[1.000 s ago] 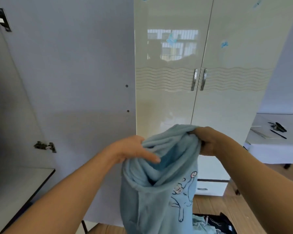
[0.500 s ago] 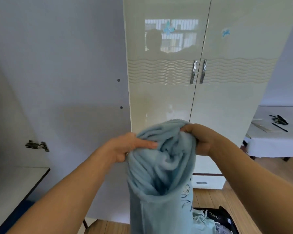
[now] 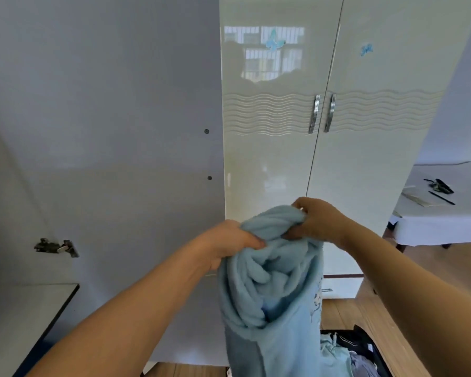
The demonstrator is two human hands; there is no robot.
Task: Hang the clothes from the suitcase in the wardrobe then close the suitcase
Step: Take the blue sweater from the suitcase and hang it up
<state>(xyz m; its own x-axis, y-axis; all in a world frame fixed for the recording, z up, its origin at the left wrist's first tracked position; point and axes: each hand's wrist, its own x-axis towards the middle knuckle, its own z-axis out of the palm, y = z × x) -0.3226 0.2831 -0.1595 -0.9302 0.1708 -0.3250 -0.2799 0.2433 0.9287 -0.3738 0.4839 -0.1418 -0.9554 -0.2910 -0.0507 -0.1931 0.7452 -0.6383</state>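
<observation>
Clothes are being handled before a white wardrobe: a light blue fleece garment is being held up bunched, its gathered top being gripped from both sides, the left hand and right hand each curled tightly into the fabric. An open suitcase holding more garments is lying on the wooden floor below, and a white bench is standing at right.

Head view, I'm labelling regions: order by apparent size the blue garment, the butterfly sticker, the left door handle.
1. blue garment, though nearest the camera.
2. left door handle.
3. butterfly sticker, close to the handle in extent.
</observation>
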